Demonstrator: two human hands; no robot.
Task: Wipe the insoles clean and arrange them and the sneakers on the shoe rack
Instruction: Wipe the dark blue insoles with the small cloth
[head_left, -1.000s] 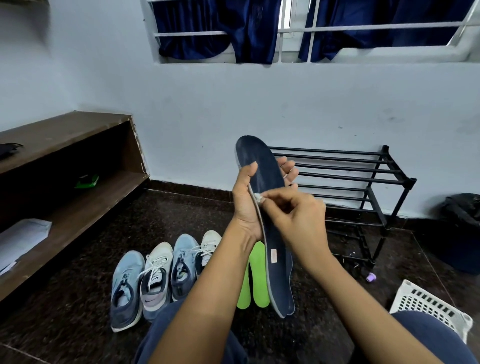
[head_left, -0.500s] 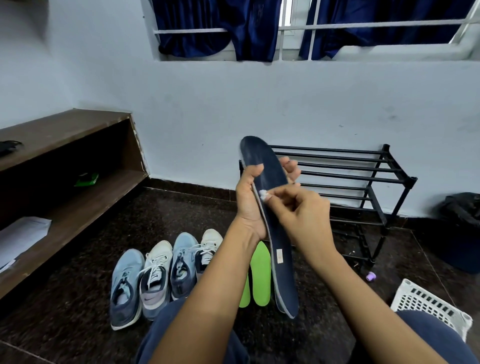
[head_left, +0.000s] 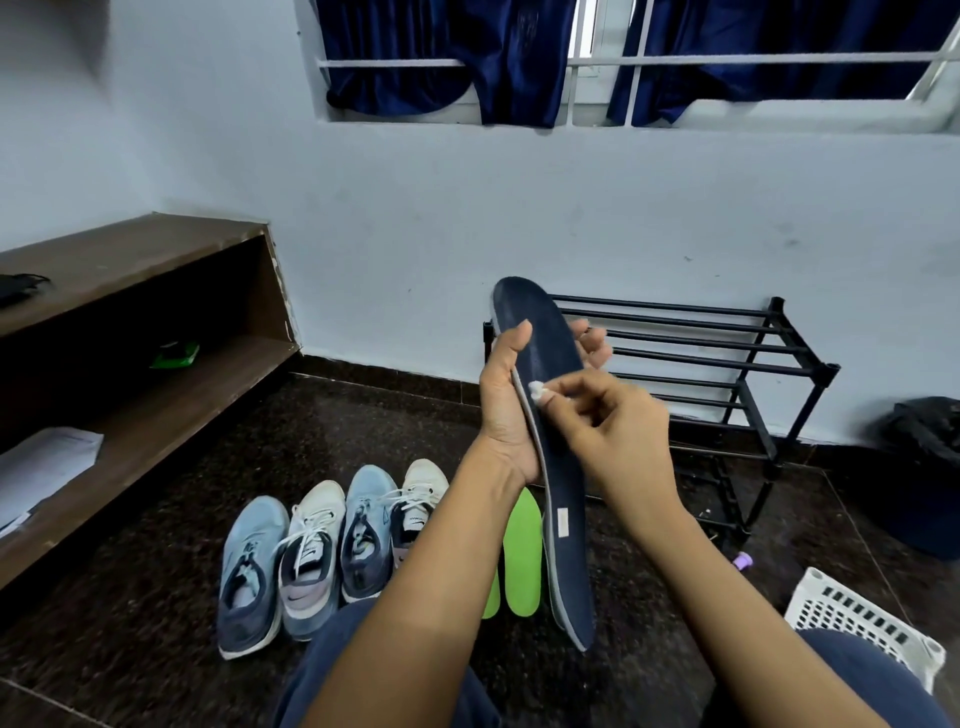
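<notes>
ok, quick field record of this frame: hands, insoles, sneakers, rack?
left hand: grips navy insole, toe end up
right hand: pinches white wad against navy insole
green insoles: two, on floor beside sneakers
sneakers: four in a row on floor
rack: black, by wall
stage: wiping; sneakers not on rack

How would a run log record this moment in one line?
step: wipe insole | left hand: holds navy insole upright | right hand: pinches white wipe against it | sneakers: on floor | shoe rack: by wall
</notes>
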